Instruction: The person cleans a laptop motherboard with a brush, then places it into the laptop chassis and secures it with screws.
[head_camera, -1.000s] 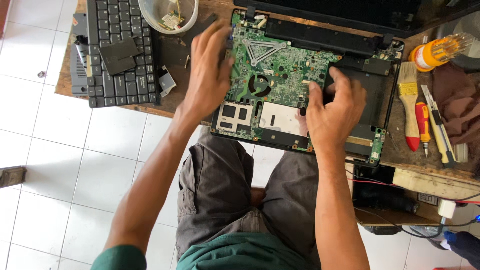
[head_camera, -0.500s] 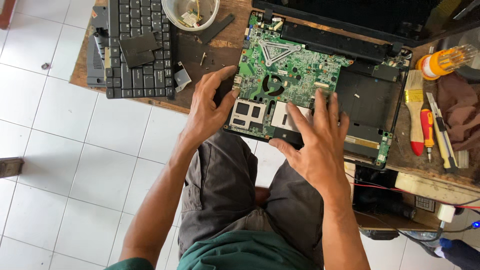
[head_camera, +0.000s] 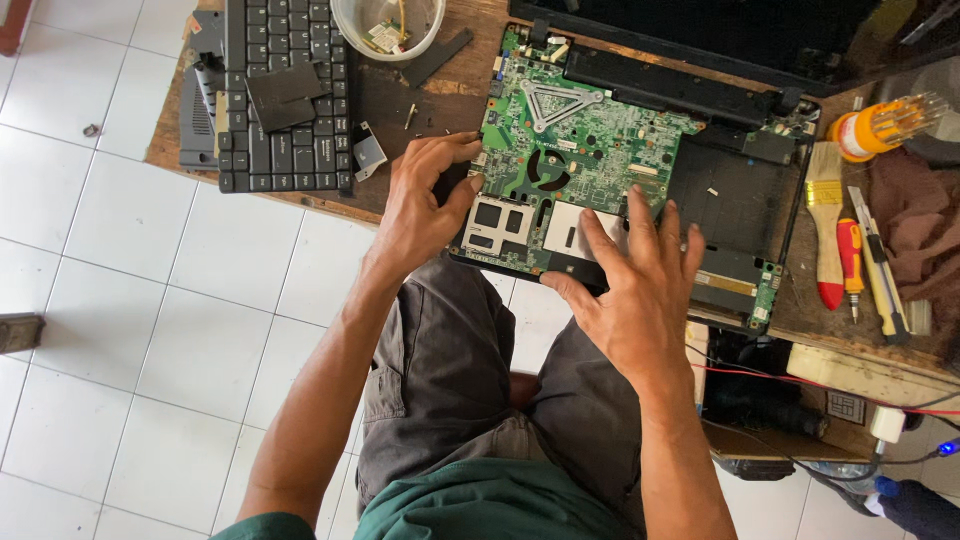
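Both hands had shifted since a moment earlier: the right hand (head_camera: 635, 285) lay spread, fingers splayed flat on the green laptop motherboard (head_camera: 560, 165) at the counter's (head_camera: 420, 100) front edge, while the left hand (head_camera: 425, 200) pinched the board's left edge. A detached keyboard (head_camera: 285, 95) sat near the counter's left corner, beside a plastic bowl (head_camera: 388, 25).

The left hand (head_camera: 420, 205) grips the left edge of the green laptop circuit board (head_camera: 570, 140) seated in its black plastic base shell (head_camera: 735, 195) on the worn wooden surface (head_camera: 440, 100). The right hand (head_camera: 630, 290) lies flat, fingers (head_camera: 640, 215) spread, over the board's near edge. A detached black keyboard (head_camera: 285, 100) lies left.
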